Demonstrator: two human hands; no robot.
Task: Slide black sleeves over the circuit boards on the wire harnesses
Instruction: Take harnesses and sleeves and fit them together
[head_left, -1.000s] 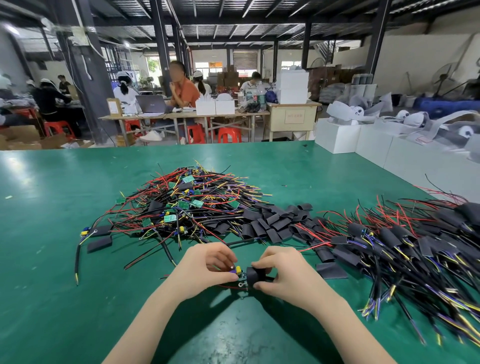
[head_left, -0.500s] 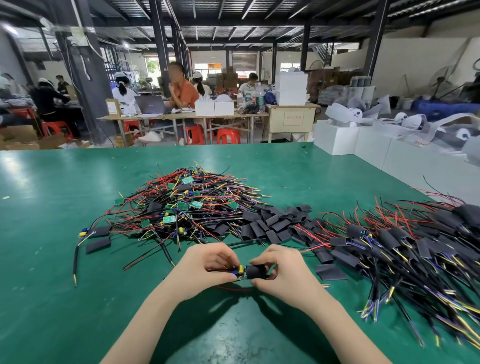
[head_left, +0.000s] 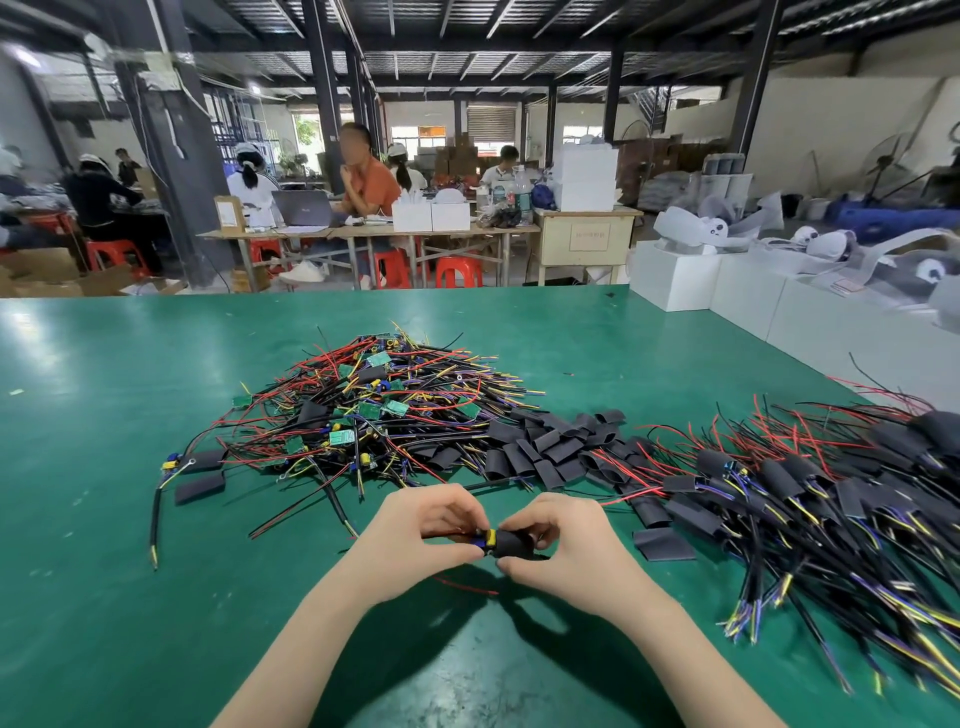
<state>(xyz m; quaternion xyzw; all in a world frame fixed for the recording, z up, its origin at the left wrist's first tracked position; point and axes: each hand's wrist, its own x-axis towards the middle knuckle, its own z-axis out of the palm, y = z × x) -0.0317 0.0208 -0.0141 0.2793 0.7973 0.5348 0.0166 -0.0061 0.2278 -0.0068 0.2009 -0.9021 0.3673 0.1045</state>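
Just above the green table (head_left: 130, 597), my left hand (head_left: 415, 535) pinches the end of a wire harness, where a small yellow and blue part (head_left: 486, 538) shows. My right hand (head_left: 566, 545) grips a black sleeve (head_left: 514, 543) that covers most of the circuit board. A red wire (head_left: 467, 587) of this harness trails under my hands. Behind lies a pile of bare harnesses with green boards (head_left: 374, 410), a heap of loose black sleeves (head_left: 550, 447) to its right, and sleeved harnesses (head_left: 810, 499) at far right.
Two flat sleeves (head_left: 200, 488) and a stray harness lie at the left of the pile; another loose sleeve (head_left: 664, 545) lies right of my hands. White boxes (head_left: 675, 275) line the table's right edge. People work at tables in the background.
The black sleeve has slid further left over the board, toward the yellow part. My hands have drawn slightly closer together.
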